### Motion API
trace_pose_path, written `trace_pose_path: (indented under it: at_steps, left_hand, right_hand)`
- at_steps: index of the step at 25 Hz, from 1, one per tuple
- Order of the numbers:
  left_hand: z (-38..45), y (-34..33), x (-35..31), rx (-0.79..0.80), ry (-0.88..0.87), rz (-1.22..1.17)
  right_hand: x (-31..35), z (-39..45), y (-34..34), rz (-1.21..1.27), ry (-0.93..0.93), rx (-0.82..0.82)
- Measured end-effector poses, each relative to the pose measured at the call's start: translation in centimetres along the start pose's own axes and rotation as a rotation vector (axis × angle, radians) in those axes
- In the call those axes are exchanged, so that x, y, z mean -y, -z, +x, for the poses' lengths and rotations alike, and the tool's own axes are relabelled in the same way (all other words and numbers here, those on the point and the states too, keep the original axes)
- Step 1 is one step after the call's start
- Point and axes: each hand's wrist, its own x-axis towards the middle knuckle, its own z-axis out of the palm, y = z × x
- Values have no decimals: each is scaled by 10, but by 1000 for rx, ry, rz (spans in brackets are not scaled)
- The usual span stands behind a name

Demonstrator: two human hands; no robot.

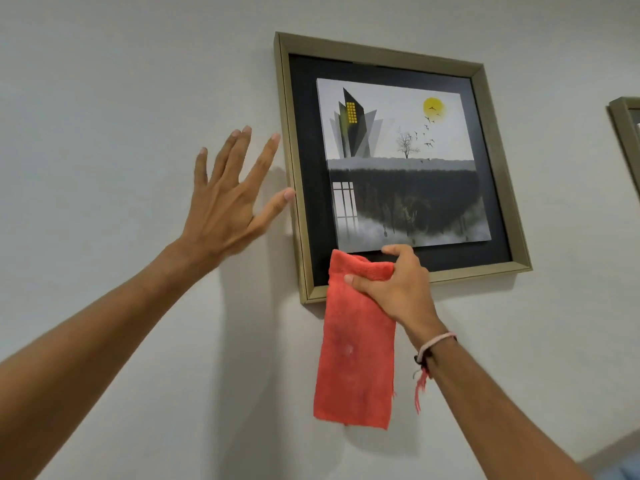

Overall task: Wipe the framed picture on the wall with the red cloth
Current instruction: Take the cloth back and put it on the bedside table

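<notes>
The framed picture (391, 64) hangs on the white wall, with a gold-green frame, black mount and a print of a dark building, tree and yellow sun. My right hand (398, 285) grips the red cloth (356, 358) bunched at its top against the frame's lower left part; most of the cloth hangs down below the frame. My left hand (232, 199) is spread flat on the wall left of the frame, its thumb tip touching the frame's left edge.
The edge of a second framed picture (625, 133) shows at the far right of the wall. Bare white wall surrounds both frames. A bracelet with a red thread sits on my right wrist.
</notes>
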Motion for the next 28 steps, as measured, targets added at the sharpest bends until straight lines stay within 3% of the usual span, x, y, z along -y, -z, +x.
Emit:
trace_pose_path:
  at_steps: [2, 4, 7, 10, 12, 15, 20, 28]
  left_hand:
    - [-46, 12, -18, -25, 24, -169]
    - [-93, 22, -35, 51, 153, -449]
    - [-168, 37, -53, 368, 430, -832]
    - [-238, 48, -38, 797, 559, -1052]
    - [-289, 62, -20, 957, 661, -1137]
    - [-364, 86, 11, 916, 903, -1190]
    - [-482, 127, 39, 748, 1316, -1141]
    - [-749, 159, -39, 727, 1807, -897]
  right_hand:
    - [5, -10, -1, 136, -5, 26]
    - [11, -32, -3, 314, 0, 55]
    - [17, -81, -15, 590, -89, 106]
    - [16, -142, -35, 806, -260, 185]
    - [8, -189, -52, 856, -351, 206]
    - [-19, -252, -68, 812, -450, 228]
    - [-72, -361, -101, 641, -619, 426]
    - [-200, -590, -144, 322, -895, 694]
